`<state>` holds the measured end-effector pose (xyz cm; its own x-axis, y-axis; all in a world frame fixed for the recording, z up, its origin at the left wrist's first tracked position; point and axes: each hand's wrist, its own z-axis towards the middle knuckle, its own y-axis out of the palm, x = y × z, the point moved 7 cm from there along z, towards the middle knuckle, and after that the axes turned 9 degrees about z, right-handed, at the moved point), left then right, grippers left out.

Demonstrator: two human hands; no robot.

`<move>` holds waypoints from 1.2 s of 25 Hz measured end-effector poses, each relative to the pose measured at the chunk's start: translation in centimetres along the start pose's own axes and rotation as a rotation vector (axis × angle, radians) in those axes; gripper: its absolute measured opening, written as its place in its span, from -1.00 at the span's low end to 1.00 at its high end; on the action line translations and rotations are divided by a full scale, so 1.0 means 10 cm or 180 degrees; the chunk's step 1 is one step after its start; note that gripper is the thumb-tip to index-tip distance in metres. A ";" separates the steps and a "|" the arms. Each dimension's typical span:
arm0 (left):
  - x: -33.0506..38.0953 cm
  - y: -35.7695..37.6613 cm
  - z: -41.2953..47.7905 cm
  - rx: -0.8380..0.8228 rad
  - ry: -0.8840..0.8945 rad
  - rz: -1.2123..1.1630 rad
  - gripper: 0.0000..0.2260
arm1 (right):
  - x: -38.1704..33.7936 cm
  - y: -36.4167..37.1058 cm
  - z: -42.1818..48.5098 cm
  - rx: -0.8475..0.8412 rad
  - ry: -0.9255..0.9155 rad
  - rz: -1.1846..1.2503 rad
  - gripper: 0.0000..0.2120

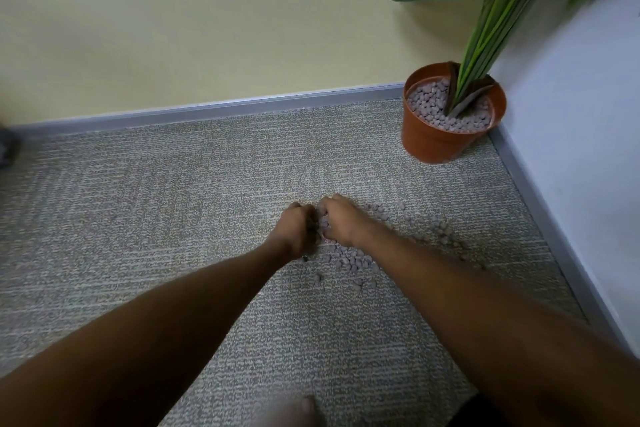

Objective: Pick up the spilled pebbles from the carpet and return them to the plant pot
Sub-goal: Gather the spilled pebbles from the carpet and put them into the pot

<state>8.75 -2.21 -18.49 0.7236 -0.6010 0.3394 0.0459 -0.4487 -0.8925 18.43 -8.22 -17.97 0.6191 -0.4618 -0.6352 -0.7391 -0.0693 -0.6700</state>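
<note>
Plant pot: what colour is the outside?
The plant pot is terracotta orange, plain and unpatterned; the head view shows it clearly.

1. Spilled pebbles (346, 258): small, rounded, grey-mauve balls lying loose on the grey looped carpet (173, 218). The densest patch is mid-frame. Some are cupped between the left hand (296, 230) and right hand (341, 222), both curled over the pile. A thinner scatter trails off to the right, with a few strays on the near side.
2. Plant pot (433, 142): round, terracotta-orange, upright on the carpet in the room corner, well apart from the spill, beyond it and to the right.
3. Pot pebbles (433, 107): same kind, filling the pot close to its rim, packed around the green plant stems (485, 45).
</note>
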 end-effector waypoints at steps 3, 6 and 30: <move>0.04 0.04 -0.04 0.0231 -0.0377 -0.0524 -0.88 | -0.04 0.02 0.01 0.0044 0.0029 0.0266 -0.85; -0.07 0.11 -0.07 0.0164 -0.0948 -0.1764 -0.89 | 0.04 0.01 0.02 -0.0159 0.0387 0.0938 -0.88; 0.22 0.16 -0.09 0.0116 0.0396 0.0355 -0.50 | 0.63 -2.28 -0.28 0.2629 0.0081 0.2250 -0.81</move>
<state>9.80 -4.84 -18.92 0.6347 -0.7241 0.2699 -0.0034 -0.3518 -0.9361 38.43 -12.04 -5.67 0.1111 -0.1824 -0.9769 -0.5136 0.8310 -0.2136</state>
